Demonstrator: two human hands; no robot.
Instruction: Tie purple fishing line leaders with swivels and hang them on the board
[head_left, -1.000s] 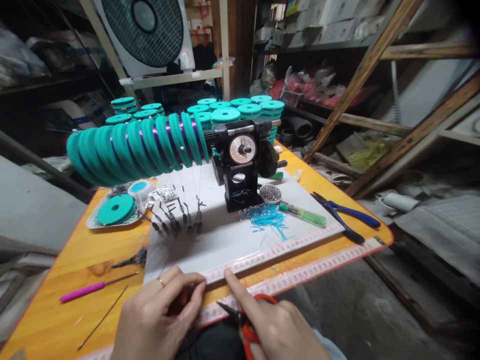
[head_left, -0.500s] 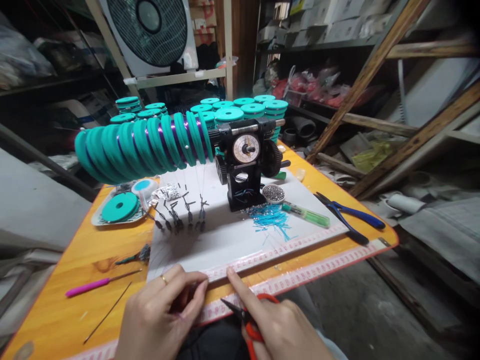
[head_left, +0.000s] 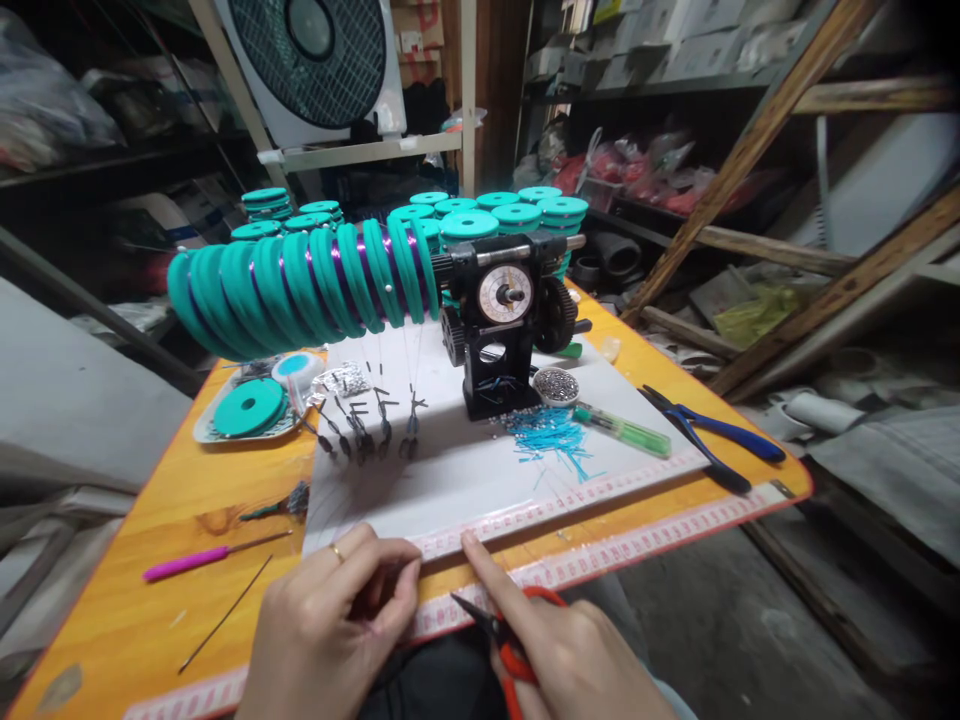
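Note:
My left hand [head_left: 322, 610] is closed in a pinch at the near edge of the white board [head_left: 427, 480], beside the pink measuring tape [head_left: 540, 511] stuck along it. What the pinch holds, if anything, is too fine to make out. My right hand [head_left: 577, 650] has red-handled scissors [head_left: 480, 616] in its grip, blades pointing left. Its index finger stretches out, the tip on the tape a little right of my left fingertips. A second tape [head_left: 600, 560] runs along the table's front edge, under the scissors.
A row of teal foam spools [head_left: 300, 285] juts from a black geared winder [head_left: 499, 340], with dark rigs hanging below. Blue pieces [head_left: 544, 432], a dish of metal beads [head_left: 556, 386], a green cutter [head_left: 630, 432] and blue pliers [head_left: 720, 435] lie rightward. A pink-handled hook [head_left: 187, 563] lies left.
The whole view has shifted slightly, so everything appears a little farther right. Both hands keep the same pose at the board's edge; the scissors stay in the right hand.

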